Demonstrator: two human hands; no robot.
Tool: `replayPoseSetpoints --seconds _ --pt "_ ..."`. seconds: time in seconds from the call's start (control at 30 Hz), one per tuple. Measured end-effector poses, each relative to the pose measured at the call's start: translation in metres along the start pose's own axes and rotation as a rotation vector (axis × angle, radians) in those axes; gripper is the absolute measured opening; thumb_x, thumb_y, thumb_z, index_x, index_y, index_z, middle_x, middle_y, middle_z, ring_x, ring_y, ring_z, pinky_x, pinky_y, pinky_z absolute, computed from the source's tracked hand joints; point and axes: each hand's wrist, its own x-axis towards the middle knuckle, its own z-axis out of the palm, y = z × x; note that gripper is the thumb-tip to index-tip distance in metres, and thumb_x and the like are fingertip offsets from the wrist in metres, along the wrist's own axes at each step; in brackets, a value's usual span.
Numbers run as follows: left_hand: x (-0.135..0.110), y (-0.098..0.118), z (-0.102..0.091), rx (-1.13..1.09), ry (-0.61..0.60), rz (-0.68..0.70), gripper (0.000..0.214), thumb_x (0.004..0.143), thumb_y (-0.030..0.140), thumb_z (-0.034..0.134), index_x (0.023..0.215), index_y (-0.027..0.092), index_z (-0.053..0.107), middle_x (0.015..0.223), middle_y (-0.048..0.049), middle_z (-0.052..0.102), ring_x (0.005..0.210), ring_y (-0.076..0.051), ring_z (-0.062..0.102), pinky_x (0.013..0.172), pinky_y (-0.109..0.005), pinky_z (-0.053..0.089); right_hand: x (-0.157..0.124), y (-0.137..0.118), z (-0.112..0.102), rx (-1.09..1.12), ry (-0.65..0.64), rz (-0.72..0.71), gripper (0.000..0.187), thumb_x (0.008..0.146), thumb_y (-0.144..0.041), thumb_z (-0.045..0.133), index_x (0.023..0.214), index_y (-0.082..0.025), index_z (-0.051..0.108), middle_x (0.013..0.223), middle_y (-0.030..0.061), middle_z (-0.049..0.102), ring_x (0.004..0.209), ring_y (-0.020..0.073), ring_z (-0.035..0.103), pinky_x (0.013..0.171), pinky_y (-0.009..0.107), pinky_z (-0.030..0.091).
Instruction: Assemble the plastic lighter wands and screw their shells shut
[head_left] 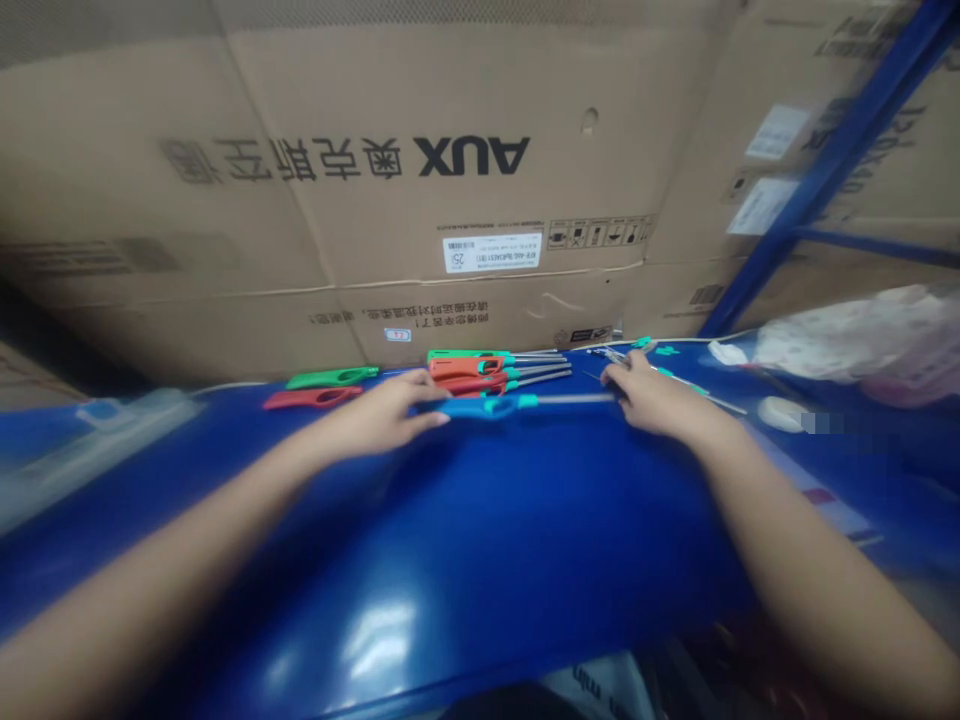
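A long-nosed gas lighter (487, 406) with a blue handle, teal collar and metal tube lies level across the middle, just above the blue tabletop (480, 520). My left hand (390, 410) pinches the rear end of its handle. At the tube's far tip, my right hand (652, 395) has its fingers closed; they partly hide the tip. Just behind the blue one, several red, orange and green lighters (472, 368) are stacked with their tubes pointing right. Loose metal tubes and small teal parts (666, 350) lie beside and behind my right hand.
Green (330, 378) and red handles (311, 398) lie to the left. A large cardboard box (375, 220) stands behind the table. Clear plastic (97, 450) is at far left. On the right are a white rounded object (784, 413), plastic bags (817, 335) and a blue rack post (817, 180).
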Motion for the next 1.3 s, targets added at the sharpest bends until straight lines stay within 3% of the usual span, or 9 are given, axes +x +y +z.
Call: replayPoseSetpoints --seconds 0.07,0.17,0.37,0.57,0.73,0.83,0.97,1.17,1.3 --pt "0.01 -0.015 -0.012 0.054 0.045 -0.099 0.038 0.095 0.044 0.052 0.12 0.021 0.068 0.109 -0.0085 0.062 0.099 -0.023 0.062 0.095 -0.037 0.05 0.004 0.007 0.004 0.002 -0.117 0.025 0.039 0.083 -0.011 0.053 0.121 -0.019 0.057 0.125 0.0168 0.049 0.077 0.0207 0.064 0.066 0.032 0.045" --pt "0.031 -0.031 -0.015 0.148 0.132 -0.178 0.039 0.094 0.041 0.05 0.12 0.018 0.068 0.104 -0.0102 0.061 0.099 -0.025 0.06 0.097 -0.04 0.049 0.008 0.013 0.009 0.004 -0.173 0.05 0.038 0.08 -0.009 0.055 0.117 -0.019 0.058 0.119 0.0151 0.054 0.074 0.0201 0.063 0.065 0.032 0.045" --pt "0.072 -0.045 0.005 0.209 0.236 -0.201 0.035 0.09 0.033 0.055 0.115 0.014 0.069 0.104 -0.0125 0.059 0.1 -0.026 0.06 0.099 -0.04 0.049 0.01 0.01 0.01 -0.007 -0.152 0.059 0.04 0.084 -0.011 0.052 0.123 -0.018 0.056 0.129 0.0169 0.054 0.095 0.0245 0.065 0.076 0.032 0.046" --pt "0.079 -0.04 0.012 0.261 0.349 -0.23 0.033 0.093 0.031 0.05 0.113 0.012 0.068 0.111 -0.0138 0.06 0.108 -0.026 0.06 0.1 -0.038 0.049 0.01 0.004 0.009 -0.031 -0.124 0.044 0.042 0.085 -0.011 0.05 0.127 -0.013 0.056 0.128 0.022 0.055 0.102 0.0305 0.064 0.079 0.037 0.048" --pt "0.058 -0.031 0.006 0.336 0.388 -0.277 0.034 0.093 0.033 0.048 0.118 0.019 0.065 0.121 -0.0114 0.059 0.118 -0.028 0.056 0.101 -0.038 0.048 0.009 -0.003 0.01 -0.059 -0.04 -0.005 0.044 0.087 -0.016 0.054 0.13 -0.014 0.057 0.139 0.0224 0.047 0.127 0.0372 0.049 0.096 0.045 0.045" --pt "0.035 -0.043 -0.006 0.378 0.33 -0.364 0.028 0.088 0.033 0.052 0.106 0.02 0.068 0.115 -0.011 0.063 0.11 -0.029 0.06 0.091 -0.038 0.051 0.006 -0.009 0.01 -0.055 0.012 -0.107 0.04 0.089 -0.021 0.054 0.129 -0.016 0.059 0.142 0.0203 0.045 0.133 0.0368 0.043 0.102 0.046 0.044" --pt "-0.001 -0.075 -0.023 0.395 0.183 -0.528 0.014 0.074 0.031 0.061 0.079 0.021 0.069 0.086 -0.0075 0.068 0.083 -0.026 0.066 0.075 -0.033 0.052 0.002 -0.021 0.013 0.019 0.111 -0.339 0.031 0.093 -0.026 0.053 0.12 -0.016 0.065 0.133 0.0182 0.053 0.121 0.0336 0.052 0.1 0.047 0.047" --pt "-0.043 -0.101 -0.026 0.363 0.114 -0.607 0.028 0.077 0.048 0.059 0.083 0.023 0.071 0.088 -0.0065 0.072 0.084 -0.026 0.068 0.07 -0.03 0.048 -0.005 -0.042 0.019 0.15 0.15 -0.558 0.022 0.095 -0.026 0.052 0.107 -0.018 0.068 0.12 0.0138 0.06 0.108 0.029 0.059 0.093 0.045 0.051" --pt "-0.055 -0.107 -0.021 0.294 0.105 -0.635 0.023 0.073 0.042 0.061 0.078 0.023 0.071 0.082 -0.0074 0.073 0.076 -0.027 0.068 0.065 -0.032 0.046 -0.005 -0.05 0.023 0.216 0.13 -0.632 0.022 0.097 -0.027 0.051 0.11 -0.018 0.066 0.115 0.0118 0.062 0.104 0.0263 0.061 0.094 0.044 0.05"
